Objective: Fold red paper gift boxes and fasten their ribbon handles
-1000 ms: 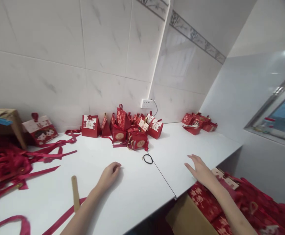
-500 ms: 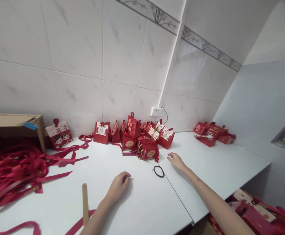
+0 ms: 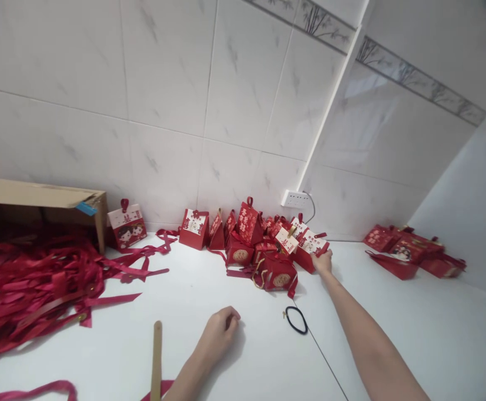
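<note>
My right hand point(image 3: 323, 262) is at the right end of a cluster of red gift boxes, its fingers against the lower right side of a red and white box point(image 3: 309, 248). My left hand point(image 3: 221, 328) rests on the white table with its fingers curled in and nothing in them. Between and in front of my hands lies a black loop point(image 3: 297, 320). A red box with a round gold emblem point(image 3: 279, 273) sits at the front of the cluster. Left of my left forearm is a flat tan strip point(image 3: 156, 356).
A cardboard box point(image 3: 46, 195) at the left spills a heap of red ribbons point(image 3: 38, 289). Beside it stands a box with cartoon figures point(image 3: 128, 227). More red boxes point(image 3: 413, 250) lie at the right by the wall, and a white socket point(image 3: 296, 199) is on the tiles.
My right hand has reached forward from bare table to the red and white box and touches it. My left hand stays curled on the table. The view has turned to the right.
</note>
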Tool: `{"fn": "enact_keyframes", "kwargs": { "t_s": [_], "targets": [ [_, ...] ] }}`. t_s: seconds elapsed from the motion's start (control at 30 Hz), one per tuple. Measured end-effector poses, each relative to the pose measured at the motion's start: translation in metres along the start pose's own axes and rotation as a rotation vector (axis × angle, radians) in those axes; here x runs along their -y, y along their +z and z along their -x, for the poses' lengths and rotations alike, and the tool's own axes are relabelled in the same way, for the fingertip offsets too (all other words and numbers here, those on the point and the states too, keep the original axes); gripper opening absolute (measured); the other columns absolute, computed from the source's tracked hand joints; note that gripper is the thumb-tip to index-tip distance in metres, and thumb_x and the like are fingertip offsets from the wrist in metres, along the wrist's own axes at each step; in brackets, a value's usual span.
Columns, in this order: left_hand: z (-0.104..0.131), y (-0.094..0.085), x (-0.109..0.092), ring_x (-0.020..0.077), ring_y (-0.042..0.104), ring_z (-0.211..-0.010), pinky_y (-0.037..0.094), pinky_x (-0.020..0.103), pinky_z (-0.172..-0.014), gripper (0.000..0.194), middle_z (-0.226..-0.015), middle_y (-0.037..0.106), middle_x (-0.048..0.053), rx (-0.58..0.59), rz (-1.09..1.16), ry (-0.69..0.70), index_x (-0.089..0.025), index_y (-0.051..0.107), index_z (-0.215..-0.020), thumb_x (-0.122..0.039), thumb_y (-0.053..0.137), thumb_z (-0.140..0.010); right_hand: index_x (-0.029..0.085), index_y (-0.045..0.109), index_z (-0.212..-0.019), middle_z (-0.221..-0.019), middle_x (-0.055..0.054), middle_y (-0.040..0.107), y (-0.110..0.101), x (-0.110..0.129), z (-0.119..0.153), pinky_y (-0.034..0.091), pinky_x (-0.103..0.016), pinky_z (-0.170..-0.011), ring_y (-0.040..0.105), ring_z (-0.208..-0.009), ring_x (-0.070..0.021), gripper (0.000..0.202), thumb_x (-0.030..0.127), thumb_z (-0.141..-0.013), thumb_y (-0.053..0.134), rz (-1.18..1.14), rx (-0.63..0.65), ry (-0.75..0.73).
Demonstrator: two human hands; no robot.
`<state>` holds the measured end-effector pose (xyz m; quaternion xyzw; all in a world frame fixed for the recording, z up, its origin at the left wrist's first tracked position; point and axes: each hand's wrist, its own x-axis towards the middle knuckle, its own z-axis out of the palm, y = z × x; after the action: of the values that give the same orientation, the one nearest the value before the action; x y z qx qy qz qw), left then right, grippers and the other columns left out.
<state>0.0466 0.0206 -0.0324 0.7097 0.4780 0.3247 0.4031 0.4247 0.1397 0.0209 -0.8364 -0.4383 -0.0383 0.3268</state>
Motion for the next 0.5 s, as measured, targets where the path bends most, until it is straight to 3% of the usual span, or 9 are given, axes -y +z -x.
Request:
{"fn": "enact_keyframes", "kwargs": {
  "t_s": [0.17, 0.3, 0.37, 0.5],
  "targets": [
    [0.001, 0.0, -0.003, 0.0163, 0.054, -0.064, 0.04, 0.026, -0.063, 0.022, -0.069, 0.062, 0.003, 0.005, -0.002, -0.006, -0.018, 0.059, -0.08, -0.023, 0.038, -0.078, 0.018, 0.05, -0.123, -0.126, -0.01, 0.052, 0.006, -0.001, 0.005, 0.049, -0.045, -0.088, 0.056, -0.107, -0.0232, 0.039, 0.035, -0.088, 0.056, -0.068, -0.041, 0.209],
    [0.002, 0.001, -0.002, 0.0166, 0.055, -0.067, 0.04, 0.027, -0.064, 0.025, -0.072, 0.063, 0.004, -0.001, -0.026, 0.008, -0.017, 0.061, -0.081, -0.021, 0.036, -0.078, 0.011, 0.036, -0.136, -0.131, -0.019, 0.048, -0.004, -0.003, 0.001, 0.045, -0.044, -0.094, 0.052, -0.116, -0.0286, 0.062, 0.037, -0.084, 0.057, -0.142, -0.059, 0.229],
    [0.003, 0.001, -0.003, 0.0167, 0.056, -0.068, 0.04, 0.027, -0.065, 0.027, -0.073, 0.064, 0.005, -0.004, -0.017, 0.014, -0.016, 0.062, -0.082, -0.02, 0.036, -0.078, 0.008, 0.03, -0.138, -0.126, -0.02, 0.053, -0.01, -0.002, -0.003, 0.045, -0.043, -0.094, 0.052, -0.117, -0.0303, 0.07, 0.037, -0.08, 0.056, -0.175, -0.047, 0.208],
    [0.005, 0.001, -0.006, 0.0163, 0.057, -0.068, 0.041, 0.026, -0.065, 0.027, -0.075, 0.066, 0.005, -0.026, 0.022, 0.003, -0.016, 0.065, -0.083, -0.017, 0.038, -0.076, 0.003, 0.048, -0.122, -0.102, -0.024, 0.064, -0.02, 0.002, 0.001, 0.045, -0.05, -0.091, 0.054, -0.111, -0.0404, 0.058, 0.031, -0.072, 0.053, -0.214, -0.012, 0.167]
  ]
}}
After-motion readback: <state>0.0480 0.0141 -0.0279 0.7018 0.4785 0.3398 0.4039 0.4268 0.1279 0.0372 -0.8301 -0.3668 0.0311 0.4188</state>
